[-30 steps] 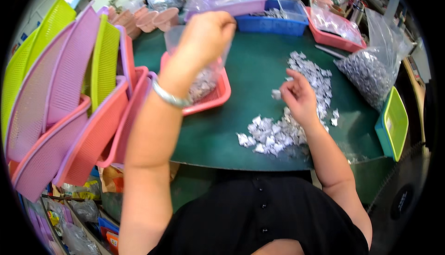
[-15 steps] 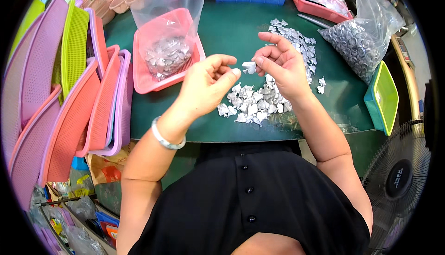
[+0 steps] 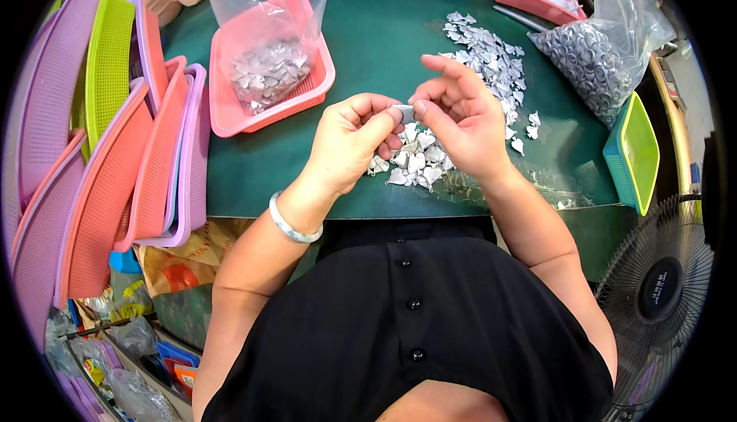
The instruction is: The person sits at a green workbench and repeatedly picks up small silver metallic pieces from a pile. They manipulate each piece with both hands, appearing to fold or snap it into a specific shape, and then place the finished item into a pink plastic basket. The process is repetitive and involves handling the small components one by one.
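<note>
Head view, single frame. Left hand: fingers curled, thumb and forefinger pinching one end of a small silver piece, held above the green mat near the picture's centre. Right hand: thumb and forefinger pressed on the other end of the same piece, remaining fingers loosely spread and raised toward 12 o'clock. Metal bracelet on the left wrist. Directly under the hands, at 6 o'clock from the piece: a loose heap of small silver pieces on the mat. At 1 o'clock from the hands: a second, longer scatter of silver pieces. At 10 o'clock: a pink basket lined with a clear plastic bag, holding a modest layer of silver pieces, apparently the handled ones. At 2 o'clock: a clear bag of small metal rings. At 3 o'clock: a green tray set on edge at the mat's border. At 9 o'clock: stacked pink, purple and green baskets. Lower right: a fan. Progress, by judgement: partway; the basket holds a share, while both heaps on the mat appear unhandled and larger together.
</note>
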{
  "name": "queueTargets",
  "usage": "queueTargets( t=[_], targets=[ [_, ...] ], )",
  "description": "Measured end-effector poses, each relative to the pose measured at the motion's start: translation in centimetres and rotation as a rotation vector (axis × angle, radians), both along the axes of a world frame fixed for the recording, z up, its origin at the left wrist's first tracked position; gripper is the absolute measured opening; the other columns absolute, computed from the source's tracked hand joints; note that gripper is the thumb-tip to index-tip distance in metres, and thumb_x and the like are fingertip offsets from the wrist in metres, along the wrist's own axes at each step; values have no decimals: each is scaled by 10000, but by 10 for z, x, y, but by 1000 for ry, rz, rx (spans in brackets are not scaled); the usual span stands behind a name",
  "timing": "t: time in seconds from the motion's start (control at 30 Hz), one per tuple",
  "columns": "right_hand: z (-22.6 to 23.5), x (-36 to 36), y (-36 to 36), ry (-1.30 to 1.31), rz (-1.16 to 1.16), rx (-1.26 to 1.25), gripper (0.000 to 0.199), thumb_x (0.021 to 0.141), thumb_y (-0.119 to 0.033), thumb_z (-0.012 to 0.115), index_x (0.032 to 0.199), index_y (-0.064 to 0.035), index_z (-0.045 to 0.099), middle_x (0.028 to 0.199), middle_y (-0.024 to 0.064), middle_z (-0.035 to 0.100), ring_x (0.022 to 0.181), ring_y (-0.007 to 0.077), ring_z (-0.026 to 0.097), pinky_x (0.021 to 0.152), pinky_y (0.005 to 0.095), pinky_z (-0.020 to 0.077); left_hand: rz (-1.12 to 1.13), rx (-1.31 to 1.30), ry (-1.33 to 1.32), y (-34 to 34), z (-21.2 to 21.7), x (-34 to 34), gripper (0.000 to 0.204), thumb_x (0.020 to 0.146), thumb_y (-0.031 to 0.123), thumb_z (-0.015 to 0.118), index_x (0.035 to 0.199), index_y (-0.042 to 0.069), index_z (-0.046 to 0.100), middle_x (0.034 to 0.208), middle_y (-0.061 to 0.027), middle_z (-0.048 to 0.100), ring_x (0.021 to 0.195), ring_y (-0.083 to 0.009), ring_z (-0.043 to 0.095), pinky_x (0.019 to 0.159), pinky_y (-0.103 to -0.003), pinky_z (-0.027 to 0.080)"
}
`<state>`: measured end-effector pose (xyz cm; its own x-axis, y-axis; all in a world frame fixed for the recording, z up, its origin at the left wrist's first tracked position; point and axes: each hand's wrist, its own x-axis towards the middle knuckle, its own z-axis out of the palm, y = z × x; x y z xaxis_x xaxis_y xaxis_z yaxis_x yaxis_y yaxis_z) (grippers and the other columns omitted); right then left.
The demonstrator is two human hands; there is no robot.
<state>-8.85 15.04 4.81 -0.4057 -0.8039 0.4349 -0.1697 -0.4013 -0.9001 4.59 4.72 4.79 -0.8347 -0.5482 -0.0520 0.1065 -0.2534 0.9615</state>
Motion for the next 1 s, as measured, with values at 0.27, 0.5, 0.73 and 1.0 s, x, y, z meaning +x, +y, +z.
queueTargets(
  t=[0.27,0.5,0.73,1.0],
  targets=[
    [-4,1,2,175,-33,-46,443,820,63,558,1238,-2,428,842,64,593,757,89,563,663,219,463,22,-51,10,3,-1,1,129,869,80,550,930,-13,615,770,-46,618,622,-94,584,528,-204,448],
    [-2,2,5,-109,52,33,442,825,34,559,1244,6,420,858,74,598,729,92,564,646,210,462,3,-56,-1,3,-3,3,125,874,89,547,920,-2,620,758,-32,617,619,-79,573,526,-197,435],
    [1,0,5,-308,87,116,440,810,6,585,1210,61,409,835,80,603,697,104,588,614,214,478,9,7,26,3,-1,4,117,882,98,542,916,15,617,721,-14,604,589,-59,536,507,-180,406],
    [-3,3,8,-431,133,136,457,796,7,604,1204,66,407,827,84,602,685,110,589,589,220,485,55,33,26,3,1,3,118,882,138,567,896,36,625,690,18,579,561,-32,486,493,-161,364]
  ],
)
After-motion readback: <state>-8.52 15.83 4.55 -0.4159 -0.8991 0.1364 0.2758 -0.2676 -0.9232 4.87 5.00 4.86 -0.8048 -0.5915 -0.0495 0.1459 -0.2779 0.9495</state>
